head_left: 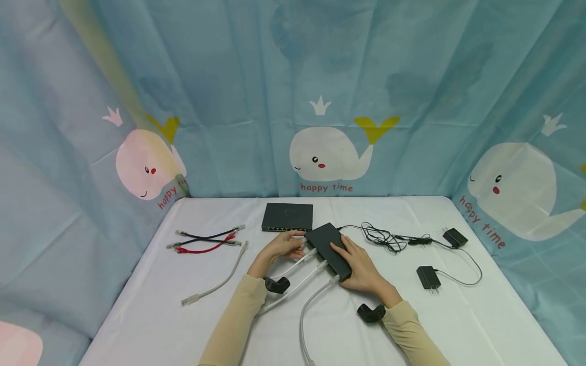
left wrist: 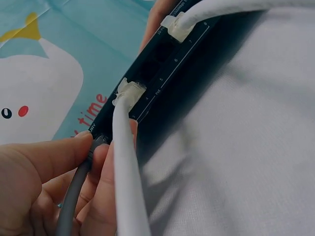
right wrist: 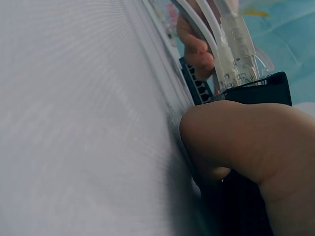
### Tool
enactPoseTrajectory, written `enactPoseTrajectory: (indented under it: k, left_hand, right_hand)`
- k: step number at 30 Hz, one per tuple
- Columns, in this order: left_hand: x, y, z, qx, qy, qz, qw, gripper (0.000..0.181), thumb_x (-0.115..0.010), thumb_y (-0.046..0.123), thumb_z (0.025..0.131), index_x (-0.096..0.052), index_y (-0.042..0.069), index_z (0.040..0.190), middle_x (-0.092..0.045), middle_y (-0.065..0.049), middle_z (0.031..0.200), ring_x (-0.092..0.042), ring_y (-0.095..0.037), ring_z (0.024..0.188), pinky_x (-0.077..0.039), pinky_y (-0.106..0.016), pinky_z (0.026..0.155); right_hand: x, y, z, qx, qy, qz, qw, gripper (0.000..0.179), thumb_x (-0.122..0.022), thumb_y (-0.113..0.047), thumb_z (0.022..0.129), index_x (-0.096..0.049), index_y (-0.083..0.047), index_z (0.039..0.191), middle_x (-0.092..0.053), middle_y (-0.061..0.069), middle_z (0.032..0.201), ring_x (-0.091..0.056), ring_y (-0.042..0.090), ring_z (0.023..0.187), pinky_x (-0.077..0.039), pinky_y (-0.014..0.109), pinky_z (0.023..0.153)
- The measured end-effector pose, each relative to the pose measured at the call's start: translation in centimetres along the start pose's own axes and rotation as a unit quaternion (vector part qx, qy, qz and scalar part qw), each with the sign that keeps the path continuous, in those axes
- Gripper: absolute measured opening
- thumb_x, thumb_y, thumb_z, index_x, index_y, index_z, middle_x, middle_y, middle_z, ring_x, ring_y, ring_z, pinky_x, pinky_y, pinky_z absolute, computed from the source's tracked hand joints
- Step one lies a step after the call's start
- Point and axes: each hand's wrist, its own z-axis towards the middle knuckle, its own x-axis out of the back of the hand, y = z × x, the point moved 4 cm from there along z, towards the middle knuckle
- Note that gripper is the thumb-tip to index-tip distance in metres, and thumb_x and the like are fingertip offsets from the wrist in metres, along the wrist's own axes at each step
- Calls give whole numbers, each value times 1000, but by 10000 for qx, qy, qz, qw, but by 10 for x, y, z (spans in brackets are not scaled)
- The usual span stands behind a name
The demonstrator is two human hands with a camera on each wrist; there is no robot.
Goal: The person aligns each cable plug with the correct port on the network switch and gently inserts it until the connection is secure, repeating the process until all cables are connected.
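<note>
A black network switch (head_left: 326, 249) is tilted above the table, its port side toward me. My right hand (head_left: 363, 267) grips its right end, the thumb and fingers around the casing. At the far left end of the port row, my left hand (head_left: 281, 246) pinches the plug of a grey network cable (left wrist: 75, 196) between thumb and fingers. That plug is at the port; how deep it sits is hidden by the fingertips. White network cables, one with a clear plug (left wrist: 130, 96), are plugged into other ports and hang toward me.
A second black switch (head_left: 287, 216) lies behind. To the left are black patch cables (head_left: 206, 238), a red one (head_left: 201, 251) and a grey-white cable (head_left: 224, 279). At right lie a coiled black power cord (head_left: 389, 239) and two black adapters (head_left: 455, 237), (head_left: 428, 277).
</note>
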Motion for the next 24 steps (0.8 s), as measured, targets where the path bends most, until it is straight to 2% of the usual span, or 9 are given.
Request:
enactPoseTrajectory:
  k: [7,17,20,24]
  left_hand:
    - [-1,3,-4,-53,-89,21,9999,44,-52,8,95,-41,1,136,-53,-8,78,-65,-16,69,-56,-31,69]
    - [-4,1,4,-47,174,23,9998,40,-56,9,93,-47,-2,130,-53,-5,71,-62,-11,59,-54,-22,59]
    - [-4,3,2,-63,318,180,9993,39,-57,10,92,-49,-1,129,-54,-4,70,-62,-10,58,-54,-23,59]
    - [-7,9,-2,-245,513,627,9964,37,-55,9,93,-50,-2,128,-53,-5,69,-61,-10,55,-55,-25,58]
  right_hand:
    - [-3,2,1,-22,-61,-44,10000,96,-81,-34,61,-35,-17,144,-24,21,149,-24,38,137,-31,58,100]
    - [-1,2,-1,46,202,4,9998,95,-81,-29,57,-40,-15,142,-28,23,147,-27,40,134,-32,59,98]
    - [-1,1,0,22,133,9,9999,95,-81,-29,58,-39,-15,142,-27,23,147,-26,40,135,-31,59,99]
    - [1,1,1,-12,-57,33,10000,95,-80,-31,60,-36,-17,144,-25,22,148,-24,39,136,-31,59,99]
